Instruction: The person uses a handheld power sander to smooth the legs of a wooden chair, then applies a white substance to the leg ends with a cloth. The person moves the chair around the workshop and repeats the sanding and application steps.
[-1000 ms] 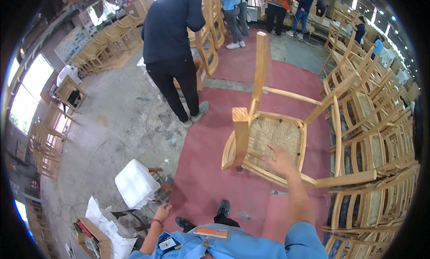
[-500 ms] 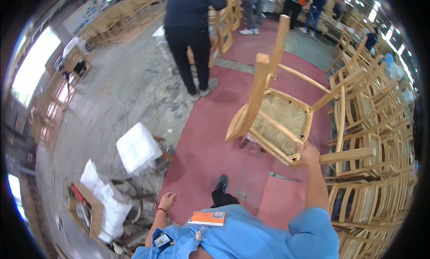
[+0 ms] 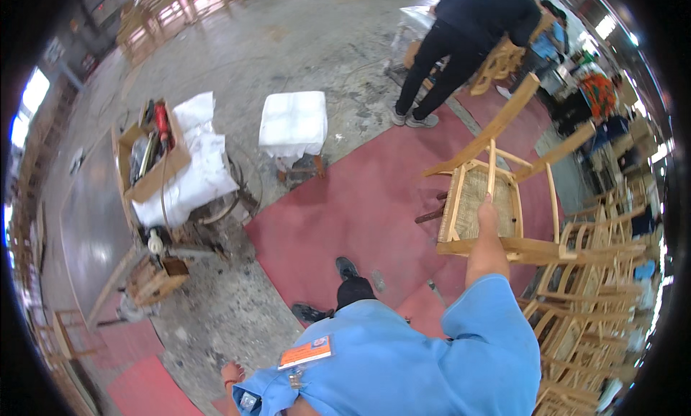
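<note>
Low at our side hangs our left hand (image 3: 232,373), whose fingers we cannot tell to be curled or spread, while our outstretched right hand (image 3: 487,211) is wrapped around a slim rail of the upturned wooden chair (image 3: 471,191), its woven seat just beside our fist and its legs slanting up past it. Below that hand we see a red mat (image 3: 338,193), and well to its left a white-wrapped stool (image 3: 293,124) and a cardboard box (image 3: 167,173) of tools. Farther out, beyond our grip, a dark-clothed co-worker (image 3: 481,24) bends over.
</note>
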Available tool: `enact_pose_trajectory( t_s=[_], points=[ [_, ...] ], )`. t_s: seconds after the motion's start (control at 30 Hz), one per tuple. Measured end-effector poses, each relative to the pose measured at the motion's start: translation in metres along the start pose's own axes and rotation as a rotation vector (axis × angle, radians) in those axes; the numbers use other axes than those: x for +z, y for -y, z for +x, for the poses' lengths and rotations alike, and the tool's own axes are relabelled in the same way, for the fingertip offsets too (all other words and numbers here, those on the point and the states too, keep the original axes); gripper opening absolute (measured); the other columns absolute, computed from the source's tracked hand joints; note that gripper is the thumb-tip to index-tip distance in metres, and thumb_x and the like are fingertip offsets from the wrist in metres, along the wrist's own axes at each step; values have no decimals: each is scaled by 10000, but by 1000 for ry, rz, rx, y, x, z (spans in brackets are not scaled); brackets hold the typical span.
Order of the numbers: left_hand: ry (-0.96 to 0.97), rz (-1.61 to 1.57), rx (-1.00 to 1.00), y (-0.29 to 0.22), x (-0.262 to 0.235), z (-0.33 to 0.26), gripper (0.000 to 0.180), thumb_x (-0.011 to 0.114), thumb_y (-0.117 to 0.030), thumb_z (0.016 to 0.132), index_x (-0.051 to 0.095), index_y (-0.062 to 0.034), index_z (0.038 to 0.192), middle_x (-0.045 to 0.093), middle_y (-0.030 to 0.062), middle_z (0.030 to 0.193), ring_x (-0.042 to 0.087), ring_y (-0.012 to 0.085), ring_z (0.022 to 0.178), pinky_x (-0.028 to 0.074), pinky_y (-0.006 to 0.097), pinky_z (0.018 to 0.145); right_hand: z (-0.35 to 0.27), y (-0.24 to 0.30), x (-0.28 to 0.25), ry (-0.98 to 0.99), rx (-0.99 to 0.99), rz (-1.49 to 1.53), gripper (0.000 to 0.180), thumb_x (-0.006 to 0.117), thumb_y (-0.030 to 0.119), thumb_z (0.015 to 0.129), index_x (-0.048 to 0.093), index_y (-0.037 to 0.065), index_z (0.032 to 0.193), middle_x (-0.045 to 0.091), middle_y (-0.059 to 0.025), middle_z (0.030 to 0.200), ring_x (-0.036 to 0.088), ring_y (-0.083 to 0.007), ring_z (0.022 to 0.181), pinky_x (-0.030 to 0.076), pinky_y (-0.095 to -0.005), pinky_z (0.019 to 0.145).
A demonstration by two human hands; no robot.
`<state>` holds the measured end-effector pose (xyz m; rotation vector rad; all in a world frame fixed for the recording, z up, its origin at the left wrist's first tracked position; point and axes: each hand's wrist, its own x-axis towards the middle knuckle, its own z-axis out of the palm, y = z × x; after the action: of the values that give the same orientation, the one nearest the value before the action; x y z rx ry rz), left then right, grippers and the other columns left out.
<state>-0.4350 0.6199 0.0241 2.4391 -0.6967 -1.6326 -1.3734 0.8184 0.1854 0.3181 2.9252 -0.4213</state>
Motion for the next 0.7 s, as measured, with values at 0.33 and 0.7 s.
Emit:
enact_pose_trajectory(
  t_s=[0.33,0.7],
  points=[
    [208,146,-95,59,118,-49,213,531,-272,934,603,-72,939,606,45,749,564,160,593,406,321,464,0,24,-2,-135,-171,-6,541,503,249,937,454,11,1420,534,-327,1322,540,-469,1206,422,-507,1049],
    [525,327,837,-336,314,-89,292,568,-224,971,626,-6,1156,654,53,930,616,131,757,483,268,606,-171,-111,-38,68,-306,484,374,641,256,876,661,27,1171,692,-186,1117,656,-347,1071,504,-406,950]
  ],
)
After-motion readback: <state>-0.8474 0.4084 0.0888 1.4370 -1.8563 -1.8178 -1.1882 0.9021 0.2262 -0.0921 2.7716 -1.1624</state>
